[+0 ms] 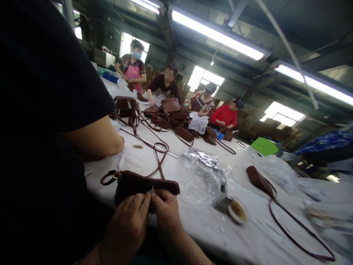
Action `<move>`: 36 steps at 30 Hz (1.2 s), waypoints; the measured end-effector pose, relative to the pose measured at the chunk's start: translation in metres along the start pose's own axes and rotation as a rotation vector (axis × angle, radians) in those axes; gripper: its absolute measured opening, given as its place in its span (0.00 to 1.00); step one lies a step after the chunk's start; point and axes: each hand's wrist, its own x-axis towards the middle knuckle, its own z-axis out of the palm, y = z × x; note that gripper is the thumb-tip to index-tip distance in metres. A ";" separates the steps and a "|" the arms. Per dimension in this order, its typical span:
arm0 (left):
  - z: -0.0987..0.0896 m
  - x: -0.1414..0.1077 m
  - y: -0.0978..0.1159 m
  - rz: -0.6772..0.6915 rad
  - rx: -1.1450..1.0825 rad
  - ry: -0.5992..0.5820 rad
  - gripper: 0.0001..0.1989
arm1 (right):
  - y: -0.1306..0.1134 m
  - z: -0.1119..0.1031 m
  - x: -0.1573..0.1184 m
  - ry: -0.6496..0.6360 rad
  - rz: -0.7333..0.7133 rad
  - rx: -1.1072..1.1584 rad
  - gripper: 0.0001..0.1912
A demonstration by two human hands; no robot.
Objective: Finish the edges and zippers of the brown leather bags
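A dark brown handbag (143, 179) lies at the near edge of the table, its long strap (158, 158) trailing away over the tabletop. My left hand (132, 215) and my right hand (167, 209) meet at the bag's near side, thumbs and fingers pinched together. Between the fingertips shows a small, pale, shiny piece (152, 190), too small to name. At the bag's left end is a short strap loop (108, 177) with a gold-coloured fitting. My hands hide part of the bag's near side.
Close on the left stands a person in a black sleeve (79, 92). Crumpled clear plastic (200, 176) and a round dish with brown content (237, 210) lie to the right. Another brown bag (257, 178) rests farther right. Several people work behind a bag pile (171, 105).
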 end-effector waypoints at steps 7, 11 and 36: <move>-0.024 0.006 -0.020 0.003 -0.380 -0.060 0.19 | -0.002 -0.010 0.007 -0.048 -0.058 -0.074 0.18; -0.030 0.022 -0.067 -0.225 -0.233 0.087 0.19 | 0.011 -0.025 0.009 -0.018 -0.084 -0.172 0.21; 0.006 0.040 0.008 -0.824 -0.705 -0.377 0.20 | -0.009 -0.061 -0.004 0.062 -0.355 -0.319 0.13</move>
